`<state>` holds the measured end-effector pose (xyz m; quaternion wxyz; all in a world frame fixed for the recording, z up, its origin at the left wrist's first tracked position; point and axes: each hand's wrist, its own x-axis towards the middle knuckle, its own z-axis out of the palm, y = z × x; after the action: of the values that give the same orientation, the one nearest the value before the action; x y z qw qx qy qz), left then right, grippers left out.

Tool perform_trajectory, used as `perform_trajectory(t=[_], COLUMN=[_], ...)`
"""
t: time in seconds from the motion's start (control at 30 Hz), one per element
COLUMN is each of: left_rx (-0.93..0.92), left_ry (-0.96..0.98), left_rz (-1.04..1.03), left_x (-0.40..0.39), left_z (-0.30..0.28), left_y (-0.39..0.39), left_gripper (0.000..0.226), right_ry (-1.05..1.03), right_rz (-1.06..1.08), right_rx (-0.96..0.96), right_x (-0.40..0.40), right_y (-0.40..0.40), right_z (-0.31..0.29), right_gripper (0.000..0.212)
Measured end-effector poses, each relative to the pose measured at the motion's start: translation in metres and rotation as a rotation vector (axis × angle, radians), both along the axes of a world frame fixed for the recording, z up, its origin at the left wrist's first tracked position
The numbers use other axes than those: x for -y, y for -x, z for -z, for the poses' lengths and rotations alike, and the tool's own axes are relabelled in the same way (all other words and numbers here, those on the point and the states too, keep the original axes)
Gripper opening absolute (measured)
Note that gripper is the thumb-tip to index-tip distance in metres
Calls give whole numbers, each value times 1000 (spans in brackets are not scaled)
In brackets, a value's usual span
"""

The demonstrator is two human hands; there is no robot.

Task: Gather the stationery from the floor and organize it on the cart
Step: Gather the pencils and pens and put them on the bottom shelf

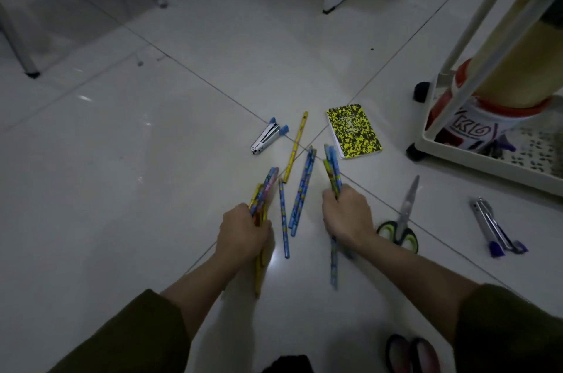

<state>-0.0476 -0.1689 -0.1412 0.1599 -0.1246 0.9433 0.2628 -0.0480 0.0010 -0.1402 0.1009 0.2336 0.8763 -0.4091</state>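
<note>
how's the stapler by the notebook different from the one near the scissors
The stapler by the notebook lies left of the yellow notebook, its light blue ends pointing away from the person. The stapler near the scissors lies right of the scissors, beside the cart, its darker purple-blue ends pointing toward the person. The first looks more compact in this view, the second longer. Both are silvery metal, hinged open, on the floor, and untouched by either hand.

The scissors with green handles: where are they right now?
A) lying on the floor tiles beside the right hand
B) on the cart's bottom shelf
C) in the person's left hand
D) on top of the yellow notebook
A: the scissors lie flat on the floor beside the right hand, which grips only pencils.
</note>
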Motion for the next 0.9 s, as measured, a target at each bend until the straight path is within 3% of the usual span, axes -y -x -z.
perform_trajectory(t=[0.2, 0.33, 0.5, 0.6, 0.67, 0.8, 0.9], left_rx=[72, 15, -109, -115, -83, -31, -5], left_ry=[169, 203, 101, 3, -64, -126, -94], left_rz=[84, 122, 138, 123, 63, -38, -53], left_x=[-1, 4, 7, -2, -10, -17, -16], left_z=[-1, 0, 1, 2, 6, 9, 9], left_y=[8, 16, 27, 36, 39, 39, 40], left_gripper=[31, 27, 33, 27, 28, 39, 34], right_ry=[-31, -76, -146, -341, -427, -362, -312], right_rz=[-36, -50, -98, -276, -335, -247, -205], right_rx=[-13, 38, 78, 96, 77, 41, 2], right_x=[20, 23, 14, 11, 8, 4, 9], right_y=[36, 42, 52, 58, 62, 78, 94], right_z=[0, 4, -1, -6, -6, -4, -4], right_gripper=[31, 28, 29, 19, 24, 35, 41])
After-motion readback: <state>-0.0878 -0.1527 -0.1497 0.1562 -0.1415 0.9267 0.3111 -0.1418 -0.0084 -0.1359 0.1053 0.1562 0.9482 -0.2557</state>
